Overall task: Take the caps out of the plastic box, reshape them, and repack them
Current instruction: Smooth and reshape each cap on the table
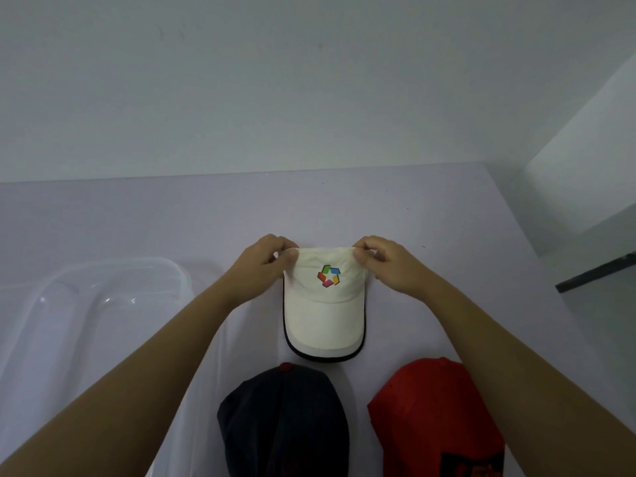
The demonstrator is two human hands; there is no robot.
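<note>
The white cap (325, 301) lies flat on the pale table (137, 222), brim toward the person, its crown folded so that the back half is hidden beneath the front panel. A dark edge shows along the brim's rim and sides. On the front panel sits a pinwheel logo of red, green, blue, orange and pink blocks — no lettering can be read there.

The left hand (263, 266) pinches the crown's far left corner, thumb on top and fingers curled behind the fabric; the right hand (387, 263) pinches the far right corner in the same way. The fingertips behind the cap cannot be seen.

Nearer the person lie a dark navy cap (285, 418) with a red top button and a red cap (433, 421), both cut off by the lower edge; the red cap bears a black patch with orange marks too cropped to read. The clear plastic box (93, 297) stands at the left — its outline is faint against the table.
</note>
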